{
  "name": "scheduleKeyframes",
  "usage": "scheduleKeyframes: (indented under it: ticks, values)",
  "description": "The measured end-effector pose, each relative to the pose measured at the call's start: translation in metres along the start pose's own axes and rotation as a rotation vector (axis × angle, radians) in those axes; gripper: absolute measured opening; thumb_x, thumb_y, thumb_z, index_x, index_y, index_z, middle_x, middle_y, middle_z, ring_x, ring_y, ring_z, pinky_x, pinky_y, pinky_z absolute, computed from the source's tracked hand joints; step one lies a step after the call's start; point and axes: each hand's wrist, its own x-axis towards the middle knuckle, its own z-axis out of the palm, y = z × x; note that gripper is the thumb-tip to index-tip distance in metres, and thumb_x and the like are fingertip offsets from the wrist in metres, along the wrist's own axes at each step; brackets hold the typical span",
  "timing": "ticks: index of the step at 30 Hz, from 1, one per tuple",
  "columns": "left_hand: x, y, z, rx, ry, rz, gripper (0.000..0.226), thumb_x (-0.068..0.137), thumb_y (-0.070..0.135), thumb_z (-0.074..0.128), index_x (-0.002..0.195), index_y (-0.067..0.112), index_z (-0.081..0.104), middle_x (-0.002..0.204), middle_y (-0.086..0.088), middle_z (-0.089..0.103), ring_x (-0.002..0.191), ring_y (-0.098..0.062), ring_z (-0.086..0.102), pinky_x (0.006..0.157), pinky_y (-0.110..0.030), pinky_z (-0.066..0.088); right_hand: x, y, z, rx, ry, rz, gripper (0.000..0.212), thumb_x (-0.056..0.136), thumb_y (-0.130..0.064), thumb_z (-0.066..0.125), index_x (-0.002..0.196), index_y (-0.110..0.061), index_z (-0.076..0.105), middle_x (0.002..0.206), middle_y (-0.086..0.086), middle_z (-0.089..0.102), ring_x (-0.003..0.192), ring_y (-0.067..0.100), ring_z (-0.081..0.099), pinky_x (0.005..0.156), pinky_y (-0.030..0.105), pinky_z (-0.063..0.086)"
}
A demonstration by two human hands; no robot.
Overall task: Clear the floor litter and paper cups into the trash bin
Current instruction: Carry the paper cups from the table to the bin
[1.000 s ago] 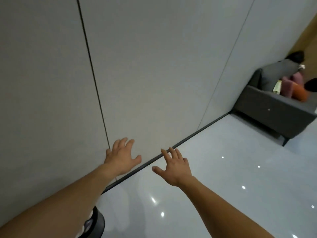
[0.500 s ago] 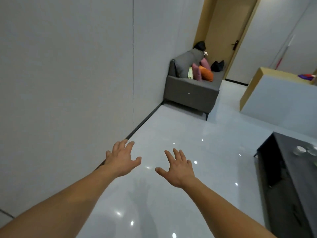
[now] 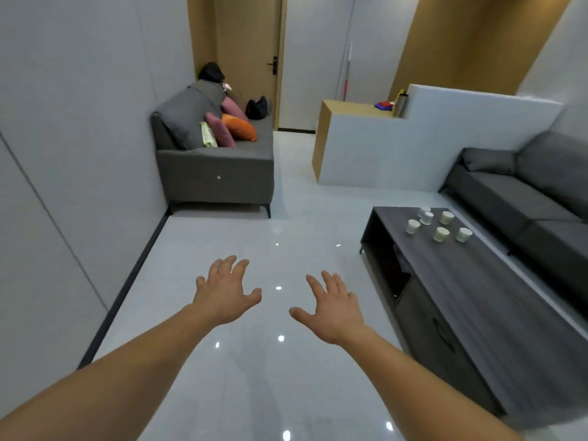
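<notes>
Your fingers are spread apart on your left hand and right hand, holding nothing. All the paper cups stand on the dark surface on your right.

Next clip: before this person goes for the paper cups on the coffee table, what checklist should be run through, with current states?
1. Left hand free, fingers spread, holding nothing: ok.
2. Right hand free, likewise: ok.
3. Paper cups located, standing on the coffee table: ok.
4. Cups within grip: not ok, both hands hover over the floor, apart from the table.
5. Trash bin in view: not ok, none visible.
6. Floor litter located: cannot tell, none shows on the visible floor.
</notes>
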Motion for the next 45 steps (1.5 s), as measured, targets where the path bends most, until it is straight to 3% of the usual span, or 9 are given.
scheduleKeyframes:
  ticks: [8,14,26,37,45]
  values:
    - [0.152,0.114,0.035,0.025,-0.094,0.291,0.077,0.083,0.065,0.044,0.148,0.031,0.018,0.158,0.003,0.011,0.145,-0.023,0.006,0.112,-0.053,0.021,0.073,0.117,-0.019,0.066,0.037,0.312,0.09,0.082,-0.081,0.034,0.155,-0.036,0.006,0.164,0.0,-0.003,0.15,0.023,-0.01,0.117,0.054,0.009]
    - [0.247,0.224,0.074,0.029,-0.143,0.405,0.078,0.083,0.065,0.044,0.148,0.031,0.018,0.158,0.002,0.012,0.146,-0.023,0.006,0.112,-0.053,0.021,0.138,0.223,-0.044,0.111,0.042,0.455,0.09,0.082,-0.08,0.036,0.155,-0.036,0.005,0.164,-0.001,-0.006,0.15,0.023,-0.011,0.117,0.056,0.009]
    - [0.438,0.361,0.131,0.034,-0.212,0.507,0.078,0.083,0.066,0.041,0.148,0.03,0.018,0.158,0.002,0.012,0.146,-0.023,0.005,0.112,-0.053,0.021,0.287,0.381,-0.09,0.124,0.008,0.559,0.09,0.083,-0.079,0.036,0.155,-0.036,0.004,0.164,0.0,-0.007,0.15,0.025,-0.012,0.117,0.058,0.009]
    - [0.653,0.479,0.15,0.057,-0.237,0.708,0.077,0.082,0.066,0.043,0.146,0.03,0.022,0.156,0.001,0.017,0.144,-0.023,0.01,0.108,-0.053,0.025,0.442,0.487,-0.13,0.177,0.052,0.78,0.09,0.082,-0.08,0.037,0.154,-0.039,0.002,0.164,-0.002,-0.009,0.15,0.024,-0.013,0.116,0.059,0.009]
    - [0.754,0.596,0.2,0.112,-0.292,0.793,0.08,0.082,0.065,0.044,0.148,0.03,0.019,0.157,0.002,0.014,0.145,-0.022,0.008,0.111,-0.053,0.024,0.529,0.6,-0.142,0.227,0.064,0.838,0.09,0.082,-0.079,0.038,0.154,-0.038,0.003,0.163,-0.003,-0.01,0.149,0.022,-0.013,0.116,0.059,0.011]
